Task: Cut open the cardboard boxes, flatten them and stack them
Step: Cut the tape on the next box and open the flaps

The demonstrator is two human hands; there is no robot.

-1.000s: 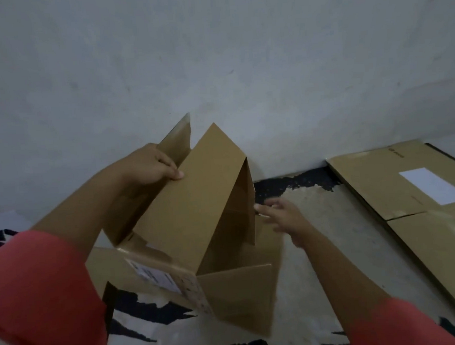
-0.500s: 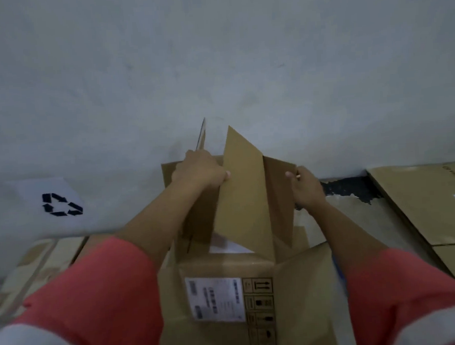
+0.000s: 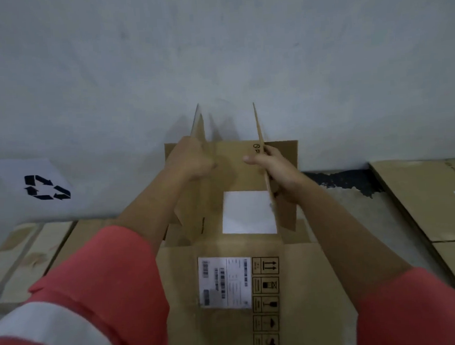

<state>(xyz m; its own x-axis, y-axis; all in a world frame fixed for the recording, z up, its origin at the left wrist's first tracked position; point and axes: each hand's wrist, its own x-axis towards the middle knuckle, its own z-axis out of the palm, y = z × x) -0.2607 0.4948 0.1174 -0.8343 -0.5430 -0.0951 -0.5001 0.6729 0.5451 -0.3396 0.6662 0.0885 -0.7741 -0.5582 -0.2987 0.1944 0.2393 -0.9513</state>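
A brown cardboard box (image 3: 223,300) lies opened out in front of me, its near panel carrying a white barcode label and black handling symbols. Two of its side panels stand upright, edge-on to me. My left hand (image 3: 191,160) grips the left upright panel (image 3: 198,126) near its top. My right hand (image 3: 274,169) holds the right upright panel (image 3: 260,133), thumb on the inner face and fingers behind. Between the panels a white label (image 3: 247,212) shows on the box's inner floor. No cutting tool is in view.
Flattened cardboard (image 3: 430,200) lies on the floor at the right, with a white label at the frame edge. More flat cardboard (image 3: 31,253) lies at the left. A white sheet with a black recycling sign (image 3: 46,187) leans against the grey wall (image 3: 213,53).
My view swung left and down onto the box. My right hand came off the floor side and took the right panel; both panels now stand parallel and further apart.
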